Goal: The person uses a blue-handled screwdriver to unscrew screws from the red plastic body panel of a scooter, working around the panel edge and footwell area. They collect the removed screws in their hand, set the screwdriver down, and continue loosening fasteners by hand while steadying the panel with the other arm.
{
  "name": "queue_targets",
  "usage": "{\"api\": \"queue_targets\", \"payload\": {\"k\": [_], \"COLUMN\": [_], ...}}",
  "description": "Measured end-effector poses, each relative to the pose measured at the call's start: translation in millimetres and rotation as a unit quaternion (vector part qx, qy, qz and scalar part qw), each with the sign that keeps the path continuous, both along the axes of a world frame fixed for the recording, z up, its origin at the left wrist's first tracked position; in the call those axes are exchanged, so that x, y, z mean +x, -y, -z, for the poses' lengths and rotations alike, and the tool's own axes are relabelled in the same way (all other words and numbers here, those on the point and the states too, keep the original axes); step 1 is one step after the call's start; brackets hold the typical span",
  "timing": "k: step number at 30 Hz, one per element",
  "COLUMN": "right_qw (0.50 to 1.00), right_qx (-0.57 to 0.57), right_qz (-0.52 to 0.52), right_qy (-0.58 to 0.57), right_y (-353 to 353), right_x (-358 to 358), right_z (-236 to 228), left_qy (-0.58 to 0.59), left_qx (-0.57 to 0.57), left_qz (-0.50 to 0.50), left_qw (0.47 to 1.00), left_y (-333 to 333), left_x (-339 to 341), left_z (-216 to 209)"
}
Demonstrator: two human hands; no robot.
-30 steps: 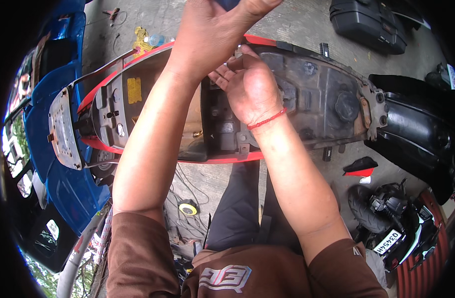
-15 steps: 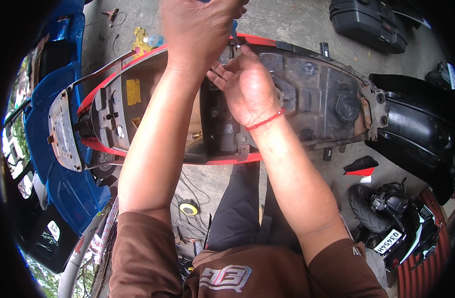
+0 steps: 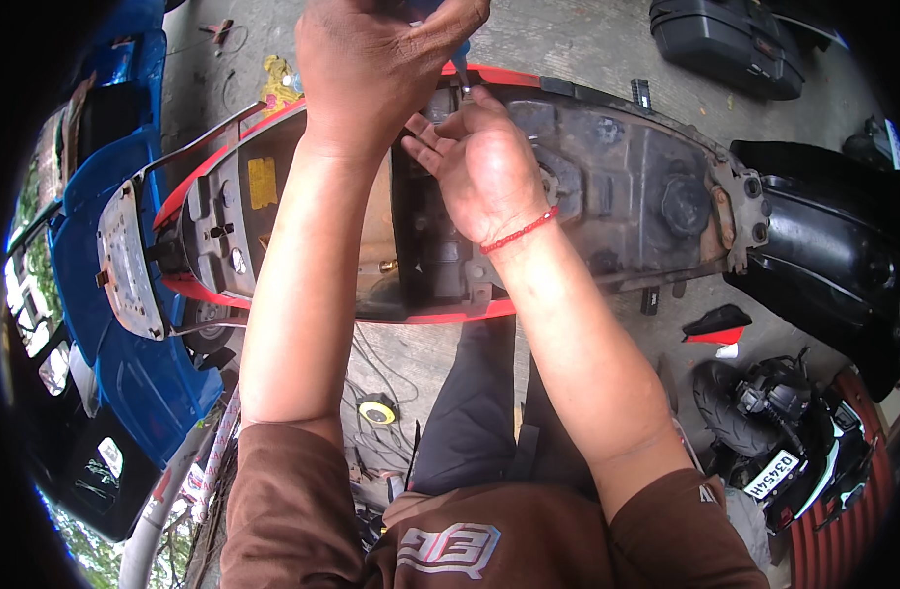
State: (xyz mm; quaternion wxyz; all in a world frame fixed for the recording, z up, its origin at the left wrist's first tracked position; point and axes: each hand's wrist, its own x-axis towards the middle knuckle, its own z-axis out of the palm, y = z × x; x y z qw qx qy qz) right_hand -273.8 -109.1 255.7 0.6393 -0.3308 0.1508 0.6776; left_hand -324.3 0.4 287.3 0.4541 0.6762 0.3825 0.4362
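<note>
A motorcycle body with its seat off lies crosswise below me, with red side panels (image 3: 470,312) and a grimy dark fuel tank (image 3: 607,187). At its far edge, my left hand (image 3: 386,74) is closed around a blue-handled screwdriver (image 3: 461,57). Its tip points down at the far red panel. My right hand (image 3: 489,167), palm up with a red beaded bracelet, has its thumb beside the tip. Two of its fingers extend over the opening between tank and storage compartment (image 3: 381,221). Whatever thumb and forefinger pinch is hidden.
A metal rear rack (image 3: 128,257) and blue plastic chairs (image 3: 126,206) are at left. A black case (image 3: 730,44) sits at far right, and a black fender (image 3: 833,240) nearer. Cables and a black-and-yellow round object (image 3: 375,410) lie below. Another motorcycle (image 3: 774,402) stands near right.
My left hand has shifted slightly left, with the screwdriver tip staying by the far panel. My right hand keeps nearly the same place beside it.
</note>
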Motion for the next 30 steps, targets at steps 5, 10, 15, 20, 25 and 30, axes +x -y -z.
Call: {"api": "queue_targets", "payload": {"k": [5, 10, 15, 20, 25, 30], "right_qw": [1.000, 0.999, 1.000, 1.000, 1.000, 0.999], "right_qx": [-0.021, 0.002, -0.003, -0.020, -0.014, -0.029], "right_qz": [0.015, 0.018, 0.012, 0.014, 0.005, 0.021], "right_qy": [0.002, -0.029, -0.017, -0.011, 0.020, -0.019], "right_y": [-0.3, -1.0, -1.2, -2.2, -2.6, -4.7], "right_x": [-1.8, -1.8, -1.6, 0.4, -2.9, -2.2], "right_z": [3.5, 13.8, 12.4, 0.2, -3.5, 3.9], "left_qy": [-0.035, 0.004, 0.148, 0.004, 0.085, 0.180], "left_qx": [0.100, -0.082, -0.097, 0.000, -0.028, -0.081], "left_qz": [-0.115, -0.042, 0.010, -0.008, -0.045, 0.049], "left_qw": [0.988, 0.996, 0.984, 1.000, 0.995, 0.979], "left_y": [0.0, 13.6, 15.1, 17.1, 3.1, 5.4], "left_x": [18.9, 19.9, 14.3, -5.4, 6.6, 20.9], "left_z": [-3.6, -8.3, -7.2, -24.4, -17.1, -5.8]}}
